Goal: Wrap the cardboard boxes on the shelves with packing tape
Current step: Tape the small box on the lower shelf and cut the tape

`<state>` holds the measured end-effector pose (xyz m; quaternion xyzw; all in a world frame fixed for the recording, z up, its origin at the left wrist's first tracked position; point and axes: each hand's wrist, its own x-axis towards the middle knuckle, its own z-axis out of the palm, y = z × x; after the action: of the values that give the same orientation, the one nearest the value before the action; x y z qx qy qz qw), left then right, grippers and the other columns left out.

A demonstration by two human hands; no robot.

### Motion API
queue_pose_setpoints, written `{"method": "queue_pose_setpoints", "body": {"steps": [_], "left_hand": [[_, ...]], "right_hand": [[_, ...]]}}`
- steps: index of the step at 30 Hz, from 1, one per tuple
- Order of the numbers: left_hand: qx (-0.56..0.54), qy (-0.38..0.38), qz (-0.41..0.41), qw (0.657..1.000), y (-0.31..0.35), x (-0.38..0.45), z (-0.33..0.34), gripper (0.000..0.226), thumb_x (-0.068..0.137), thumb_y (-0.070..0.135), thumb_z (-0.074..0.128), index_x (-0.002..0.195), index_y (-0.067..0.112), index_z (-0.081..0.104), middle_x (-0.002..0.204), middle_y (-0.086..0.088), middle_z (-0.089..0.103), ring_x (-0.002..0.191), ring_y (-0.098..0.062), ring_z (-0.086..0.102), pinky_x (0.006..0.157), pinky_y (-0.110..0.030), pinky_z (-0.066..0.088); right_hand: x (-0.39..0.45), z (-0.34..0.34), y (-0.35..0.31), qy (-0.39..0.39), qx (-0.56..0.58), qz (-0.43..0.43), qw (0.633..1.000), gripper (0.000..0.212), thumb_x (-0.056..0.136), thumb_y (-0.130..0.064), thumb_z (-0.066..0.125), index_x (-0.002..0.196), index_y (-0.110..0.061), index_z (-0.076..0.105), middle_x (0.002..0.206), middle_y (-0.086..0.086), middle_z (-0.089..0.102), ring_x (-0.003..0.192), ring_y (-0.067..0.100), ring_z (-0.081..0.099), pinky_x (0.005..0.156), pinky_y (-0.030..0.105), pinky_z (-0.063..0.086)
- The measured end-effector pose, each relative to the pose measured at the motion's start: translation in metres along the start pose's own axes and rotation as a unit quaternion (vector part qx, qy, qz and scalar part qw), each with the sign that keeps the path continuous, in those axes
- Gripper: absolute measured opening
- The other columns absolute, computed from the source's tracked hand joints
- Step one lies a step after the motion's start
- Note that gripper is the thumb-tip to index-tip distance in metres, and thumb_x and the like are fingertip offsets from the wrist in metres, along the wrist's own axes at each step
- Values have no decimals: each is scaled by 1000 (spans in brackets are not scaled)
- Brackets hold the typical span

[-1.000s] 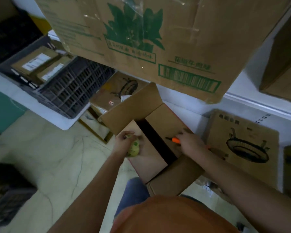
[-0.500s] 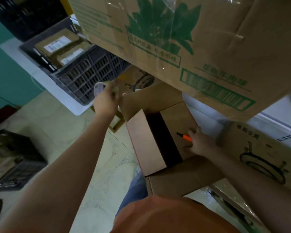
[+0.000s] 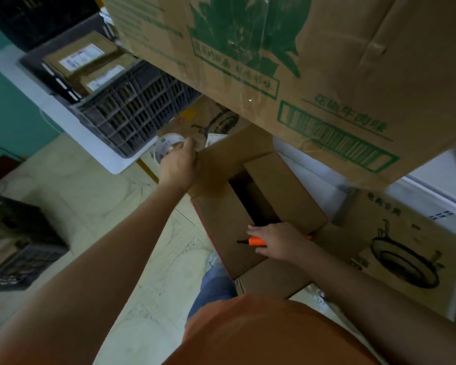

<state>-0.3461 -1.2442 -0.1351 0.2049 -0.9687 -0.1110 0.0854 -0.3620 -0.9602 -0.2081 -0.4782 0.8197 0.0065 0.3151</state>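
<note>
A brown cardboard box (image 3: 227,227) with its top flaps partly apart sits in front of me against the low shelf. My right hand (image 3: 279,241) rests on its near flaps and holds an orange utility knife (image 3: 256,241) against the cardboard. My left hand (image 3: 179,164) reaches out past the box's far-left flap and grips a roll of clear packing tape (image 3: 166,147). A dark gap shows between the two long flaps.
A large box with green print (image 3: 287,75) overhangs from the shelf above. A dark plastic crate (image 3: 132,109) holding labelled parcels stands on a white shelf board at left. Boxes printed with a pan (image 3: 406,248) lean at right. Black crates (image 3: 19,248) sit on the tiled floor.
My left hand lifted the tape roll off the box flap and carried it up and away to the far left. My right hand slid with the knife toward the near end of the flaps.
</note>
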Motion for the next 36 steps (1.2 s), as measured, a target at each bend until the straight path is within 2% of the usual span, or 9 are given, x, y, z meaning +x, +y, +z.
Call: {"method": "queue_pose_setpoints", "body": {"steps": [5, 10, 16, 19, 22, 25, 28, 31, 36], "left_hand": [[-21, 55, 3, 998, 2, -78, 7, 11, 95, 21, 55, 106, 17, 54, 95, -7, 67, 76, -26, 63, 52, -30, 43], [-60, 50, 13, 997, 10, -126, 11, 25, 88, 15, 67, 110, 17, 56, 102, -6, 68, 81, -27, 66, 59, -33, 51], [-89, 65, -7, 994, 16, -142, 11, 31, 84, 11, 70, 111, 16, 57, 104, -6, 69, 77, -28, 67, 55, -32, 51], [-97, 69, -34, 992, 14, -138, 9, 30, 86, 14, 68, 112, 18, 55, 107, -5, 69, 74, -28, 68, 53, -33, 52], [-104, 78, -44, 991, 19, -130, 8, 26, 88, 19, 67, 112, 20, 57, 110, -3, 70, 74, -27, 69, 55, -34, 55], [-115, 63, -36, 991, 26, -133, 13, 26, 87, 21, 67, 112, 22, 58, 104, -3, 71, 69, -26, 68, 51, -35, 55], [-113, 34, 8, 993, 28, -150, 27, 30, 85, 22, 69, 113, 21, 57, 91, -6, 71, 58, -26, 66, 43, -35, 53], [-100, 7, 77, 992, 33, -170, 48, 29, 84, 26, 63, 111, 23, 54, 81, -8, 67, 56, -27, 64, 38, -35, 51], [-85, -62, 66, 992, 34, -162, 69, 34, 73, 17, 78, 100, 18, 57, 78, -9, 68, 56, -24, 65, 43, -32, 54]], "right_hand": [[-4, -11, -7, -14, 50, 18, 998, 49, 99, -43, 51, 146, -30, 41, 139, 2, 54, 113, 24, 57, 86, 35, 49], [-27, -33, -15, 200, 76, 48, 976, 42, 94, -32, 59, 133, -34, 44, 127, -7, 51, 92, 18, 63, 74, 39, 57], [-86, -69, -13, 274, 25, 137, 952, 39, 95, -36, 56, 132, -34, 44, 117, -9, 60, 87, 15, 67, 74, 35, 58], [-82, -71, -15, 150, -47, 142, 977, 49, 95, -27, 56, 142, -31, 43, 143, -12, 49, 99, 20, 67, 76, 34, 55], [-42, -72, -17, -115, -129, 235, 957, 32, 100, -24, 51, 130, -18, 57, 124, 4, 61, 104, 26, 63, 71, 36, 46], [-15, -61, -17, -192, -191, 225, 936, 23, 101, -20, 48, 120, -17, 60, 115, 3, 61, 98, 22, 60, 69, 31, 44], [-18, -66, -14, -121, -163, 222, 954, 25, 96, -16, 54, 120, -22, 60, 111, 1, 63, 94, 22, 59, 67, 32, 44], [-57, -84, -14, 89, -134, 179, 971, 46, 89, -8, 55, 130, -27, 47, 114, 0, 60, 103, 24, 57, 68, 34, 43], [-122, -69, 4, 317, 143, 307, 886, 14, 99, -23, 54, 113, -25, 54, 75, 2, 60, 57, 15, 57, 48, 29, 48]]}}
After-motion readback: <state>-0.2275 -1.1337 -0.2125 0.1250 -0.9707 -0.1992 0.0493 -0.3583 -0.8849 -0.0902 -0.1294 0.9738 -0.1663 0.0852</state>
